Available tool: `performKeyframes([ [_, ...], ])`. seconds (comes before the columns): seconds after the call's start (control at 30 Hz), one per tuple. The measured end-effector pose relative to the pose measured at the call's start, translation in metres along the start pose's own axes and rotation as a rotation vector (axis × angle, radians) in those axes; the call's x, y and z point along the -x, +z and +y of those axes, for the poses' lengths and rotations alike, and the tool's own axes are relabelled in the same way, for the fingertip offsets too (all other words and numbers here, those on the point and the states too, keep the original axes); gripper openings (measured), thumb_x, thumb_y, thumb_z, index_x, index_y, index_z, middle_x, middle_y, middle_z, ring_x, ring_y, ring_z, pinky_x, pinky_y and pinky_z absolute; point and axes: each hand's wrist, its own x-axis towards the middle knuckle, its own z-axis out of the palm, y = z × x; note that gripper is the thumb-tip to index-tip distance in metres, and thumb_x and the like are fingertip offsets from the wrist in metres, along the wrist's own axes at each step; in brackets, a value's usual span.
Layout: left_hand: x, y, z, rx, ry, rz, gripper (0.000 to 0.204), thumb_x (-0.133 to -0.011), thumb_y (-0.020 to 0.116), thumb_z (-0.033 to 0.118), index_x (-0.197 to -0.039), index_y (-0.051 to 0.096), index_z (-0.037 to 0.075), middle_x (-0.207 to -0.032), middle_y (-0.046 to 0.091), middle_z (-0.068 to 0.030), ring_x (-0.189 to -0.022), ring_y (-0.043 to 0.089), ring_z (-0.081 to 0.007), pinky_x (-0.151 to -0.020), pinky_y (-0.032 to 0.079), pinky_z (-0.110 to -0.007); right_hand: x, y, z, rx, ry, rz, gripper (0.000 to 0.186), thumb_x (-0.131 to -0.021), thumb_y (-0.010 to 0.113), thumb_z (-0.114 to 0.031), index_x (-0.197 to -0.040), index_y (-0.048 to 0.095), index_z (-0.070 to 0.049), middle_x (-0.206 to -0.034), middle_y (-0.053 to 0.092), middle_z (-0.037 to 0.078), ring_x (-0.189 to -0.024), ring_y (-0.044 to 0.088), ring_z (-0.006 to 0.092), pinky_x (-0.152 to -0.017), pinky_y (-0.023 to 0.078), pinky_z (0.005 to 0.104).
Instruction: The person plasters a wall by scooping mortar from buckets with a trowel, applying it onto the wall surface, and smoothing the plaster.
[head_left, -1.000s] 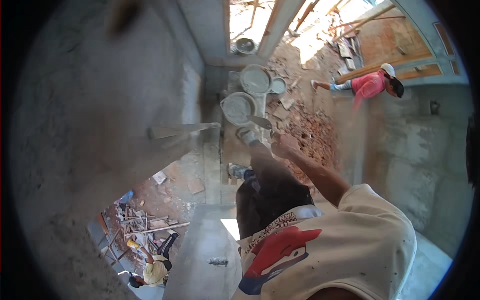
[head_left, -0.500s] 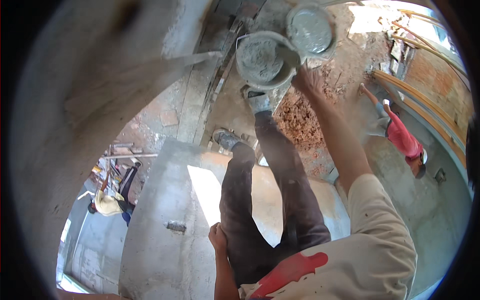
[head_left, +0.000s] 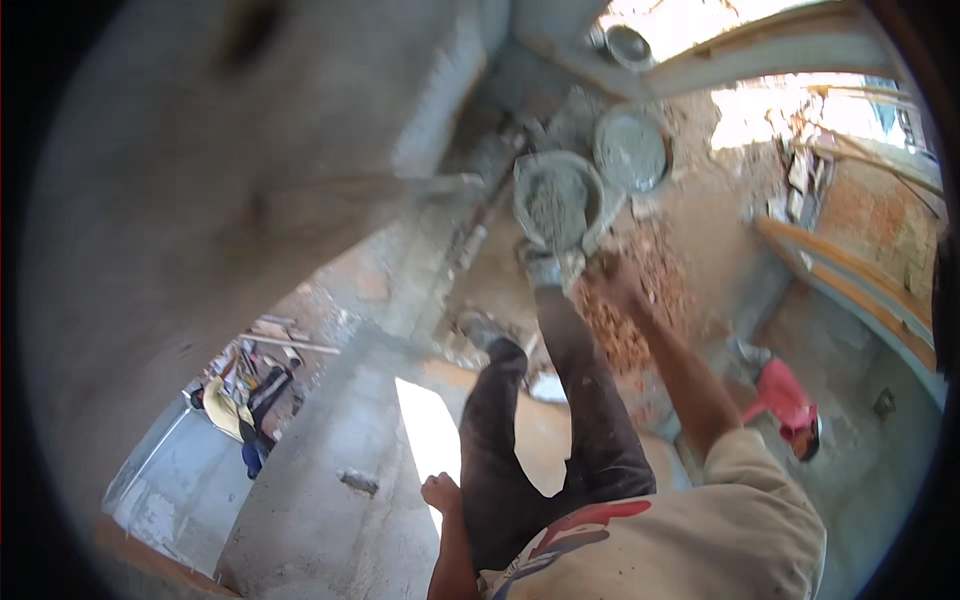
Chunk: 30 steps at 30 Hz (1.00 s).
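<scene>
My right hand [head_left: 614, 282] is closed around the handle of a trowel, blurred by motion. The trowel's grey blade [head_left: 594, 238] points toward the near rim of a bucket [head_left: 522, 212] and is hard to make out. Inside that bucket lies wet grey mortar [head_left: 557, 205]. Just beyond it on the right stands a second round container [head_left: 655, 180] with greyish contents. My left hand [head_left: 441, 493] makes a fist beside my left thigh, and nothing shows in it.
Reddish rubble [head_left: 625, 335] covers ground right of my feet. A concrete surface [head_left: 330, 420] spans the lower left; a rough grey wall [head_left: 200, 200] fills the upper left. One person in red [head_left: 785, 400] is at right, another in pale yellow [head_left: 225, 408] at left. Wooden beams [head_left: 850, 265] run at right.
My right hand with the trowel has drawn back from inside the bucket to its near side. The view has shifted, so the buckets sit lower. The person in red has bent or shifted lower.
</scene>
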Motion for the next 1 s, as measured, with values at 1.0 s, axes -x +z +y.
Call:
performKeyframes([
  [1.0, -0.048, -0.015, -0.166, 0.625, 0.039, -0.271, 0.034, -0.092, 0.063, 0.026, -0.112, 0.067, 0.0, -0.09, 0.071, -0.0176, -0.084, 0.072, -0.0278, -0.073, 0.056, -0.036, 0.335, -0.121, -0.741, -1.142, -0.969, 1.487, 0.036, -0.087, 0.071, -0.01, -0.117, 0.063, 0.008, -0.098, 0.07, 0.017, -0.081, 0.07, 0.0268, -0.073, 0.057, 0.0395],
])
